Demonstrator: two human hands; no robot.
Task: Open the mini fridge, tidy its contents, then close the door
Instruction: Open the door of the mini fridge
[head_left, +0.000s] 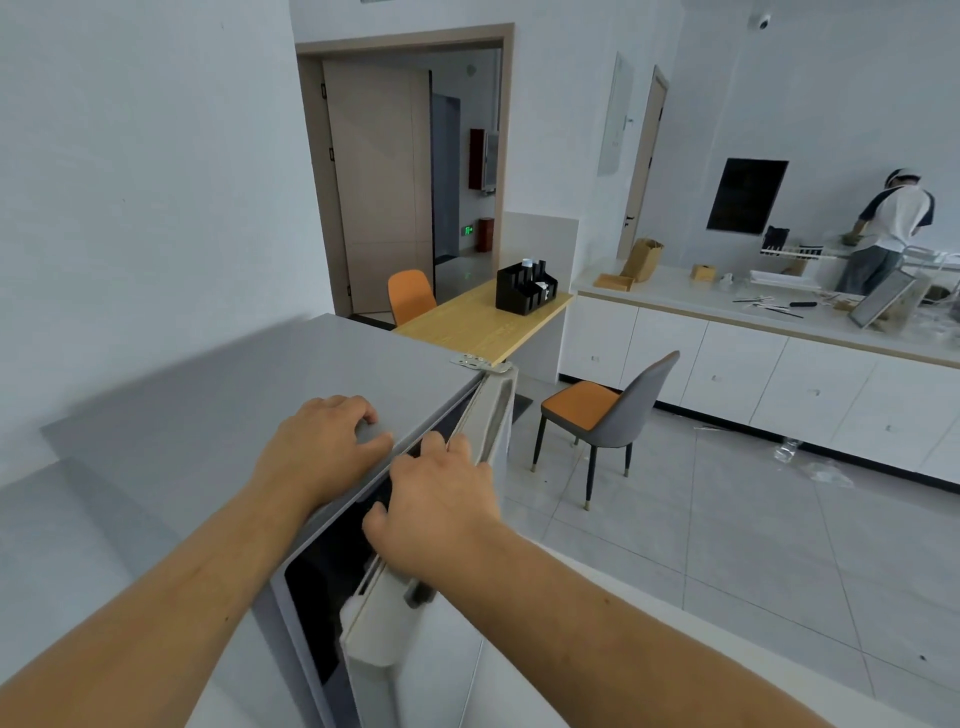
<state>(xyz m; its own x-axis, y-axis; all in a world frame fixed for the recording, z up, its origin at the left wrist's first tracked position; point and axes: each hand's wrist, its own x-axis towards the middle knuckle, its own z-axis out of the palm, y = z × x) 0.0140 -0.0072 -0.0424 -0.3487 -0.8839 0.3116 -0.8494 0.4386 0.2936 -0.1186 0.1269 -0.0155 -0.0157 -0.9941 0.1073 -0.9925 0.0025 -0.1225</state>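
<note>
I look down on the grey top of the mini fridge (218, 405). Its white door (488, 415) stands ajar by a narrow gap, hinged at the far right corner. My left hand (327, 441) lies flat on the fridge top, fingers at the front edge. My right hand (441, 504) grips the top edge of the door, fingers curled into the gap. The inside shows only as a dark slit, and its contents are hidden.
A grey chair with an orange seat (602, 410) stands on the tiled floor just right of the door. A wooden table (467, 322) with a black organiser (524, 288) sits behind the fridge. White cabinets (753, 374) run along the right, where a person (888, 228) works.
</note>
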